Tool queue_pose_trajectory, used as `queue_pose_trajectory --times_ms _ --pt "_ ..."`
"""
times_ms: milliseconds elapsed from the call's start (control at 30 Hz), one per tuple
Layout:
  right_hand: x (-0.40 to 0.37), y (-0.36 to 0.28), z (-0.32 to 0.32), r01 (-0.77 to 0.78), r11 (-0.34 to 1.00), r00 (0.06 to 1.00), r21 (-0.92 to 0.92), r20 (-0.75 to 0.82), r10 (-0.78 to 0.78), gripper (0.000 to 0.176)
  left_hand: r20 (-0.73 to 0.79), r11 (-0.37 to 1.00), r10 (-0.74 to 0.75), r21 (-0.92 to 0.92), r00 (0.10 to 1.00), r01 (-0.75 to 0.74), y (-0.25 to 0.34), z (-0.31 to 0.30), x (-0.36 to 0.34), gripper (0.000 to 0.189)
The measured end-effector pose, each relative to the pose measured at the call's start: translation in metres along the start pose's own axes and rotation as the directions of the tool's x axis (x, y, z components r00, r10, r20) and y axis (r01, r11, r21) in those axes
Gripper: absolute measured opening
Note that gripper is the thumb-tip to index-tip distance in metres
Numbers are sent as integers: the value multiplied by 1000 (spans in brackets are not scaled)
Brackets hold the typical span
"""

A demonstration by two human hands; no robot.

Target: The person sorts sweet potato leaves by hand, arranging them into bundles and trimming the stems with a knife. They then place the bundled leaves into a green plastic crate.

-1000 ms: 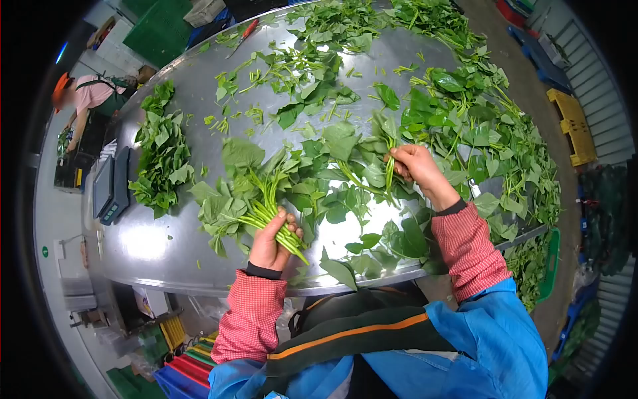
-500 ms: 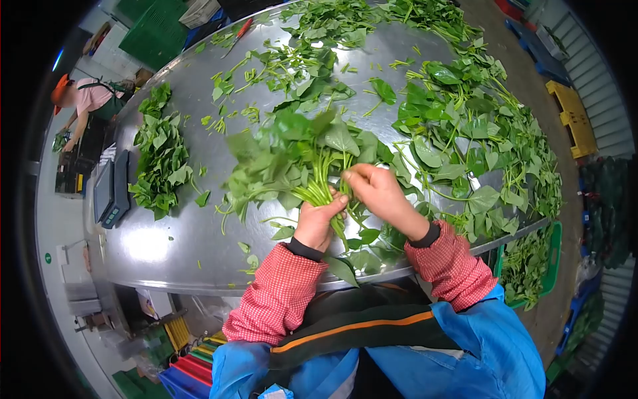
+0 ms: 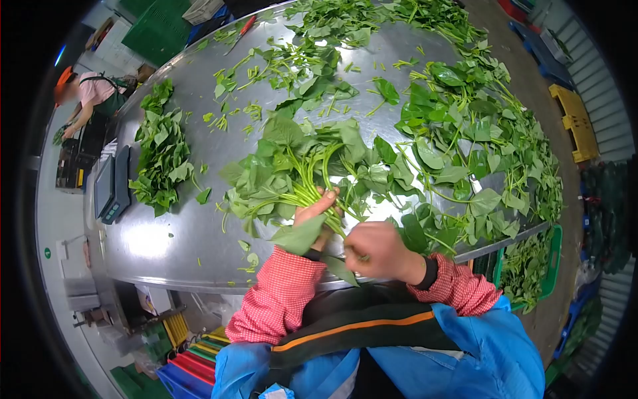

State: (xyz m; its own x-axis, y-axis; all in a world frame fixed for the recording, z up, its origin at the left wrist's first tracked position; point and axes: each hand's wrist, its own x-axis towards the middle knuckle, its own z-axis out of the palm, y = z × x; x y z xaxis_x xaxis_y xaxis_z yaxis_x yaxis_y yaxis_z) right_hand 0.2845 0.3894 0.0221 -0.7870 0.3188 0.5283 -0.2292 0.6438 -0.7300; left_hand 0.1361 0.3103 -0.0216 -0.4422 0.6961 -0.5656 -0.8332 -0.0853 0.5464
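Note:
My left hand [image 3: 319, 214] is closed round the stems of a bunch of leafy greens [image 3: 292, 163], its leaves fanning up and to the left over the metal table. One large leaf [image 3: 300, 234] hangs across my left wrist. Just right of the stem ends, near the table's front edge, my right hand [image 3: 380, 251] is curled shut and blurred. A speck of green shows at its fingers, but what they pinch is hidden. Loose leafy stems [image 3: 415, 226] lie beside and behind it.
Piles of greens [image 3: 465, 126] cover the table's right side. A leaf bundle [image 3: 159, 159] lies left, beside a scale [image 3: 113, 185]. Red-handled scissors [image 3: 247, 26] rest at the far edge. A green crate [image 3: 555, 263] of greens stands lower right. Another person [image 3: 93, 96] works at far left.
My right hand has moved down and toward me from beside the stems. The bunch in my left hand has spread, and a large leaf now hangs over my left wrist.

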Motion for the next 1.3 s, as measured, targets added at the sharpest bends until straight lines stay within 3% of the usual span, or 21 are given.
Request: queue_pose_trajectory --times_ms 33,67,100,133,267,367,400,500,533,567,667,767,867,1067,1167,1300 --pt "-3 6 -1 -253 959 962 126 -69 263 6 1 1000 -4 -13 1000 4 2 1 1 19" --pt "-6 16 0 -475 839 852 264 -101 514 8 10 1000 -2 0 1000 2 1 1 0 18" --pt "-9 27 1 -644 651 677 401 -97 730 10 21 1000 -2 17 1000 2 -1 1 -2 18" --pt "-10 40 2 -671 651 682 354 -51 730 17 34 999 -2 35 999 1 -2 2 -3 17" --pt "-6 53 16 -653 507 685 563 153 713 24 31 1000 7 14 1000 -8 -15 3 -4 21" --pt "-4 31 8 -679 715 726 166 10 687 25 22 999 42 26 999 -43 -17 0 0 19" --pt "-5 29 9 -363 932 925 -20 -127 357 22 19 999 34 16 999 -34 -15 0 0 19" --pt "-5 14 -13 -243 965 908 -93 -372 193 20 6 998 18 -57 1000 -17 -8 -5 3 16" --pt "-2 14 -29 -392 882 767 261 -438 470 18 44 996 12 -86 999 -9 -5 -9 4 15" --pt "0 19 -45 -446 673 572 590 -391 721 17 83 994 5 -111 997 4 -3 -12 3 13" --pt "-10 68 -63 -475 544 586 692 -212 782 16 108 985 -52 -158 993 69 5 -5 -9 14" --pt "-12 55 -27 -663 591 684 461 50 728 19 189 962 -101 -233 977 145 5 -19 -6 17" --pt "-13 51 -9 -686 617 718 386 216 662 20 231 949 -116 -261 966 176 13 -20 -11 20" --pt "6 50 -10 -698 691 715 189 127 688 20 221 937 -112 -302 969 178 17 -30 -16 20" --pt "22 43 -3 -625 770 780 130 96 618 18 237 935 -107 -306 966 179 16 -33 -18 20" --pt "35 34 12 -606 786 794 123 156 588 19 252 942 -83 -295 964 158 14 -39 -20 21"
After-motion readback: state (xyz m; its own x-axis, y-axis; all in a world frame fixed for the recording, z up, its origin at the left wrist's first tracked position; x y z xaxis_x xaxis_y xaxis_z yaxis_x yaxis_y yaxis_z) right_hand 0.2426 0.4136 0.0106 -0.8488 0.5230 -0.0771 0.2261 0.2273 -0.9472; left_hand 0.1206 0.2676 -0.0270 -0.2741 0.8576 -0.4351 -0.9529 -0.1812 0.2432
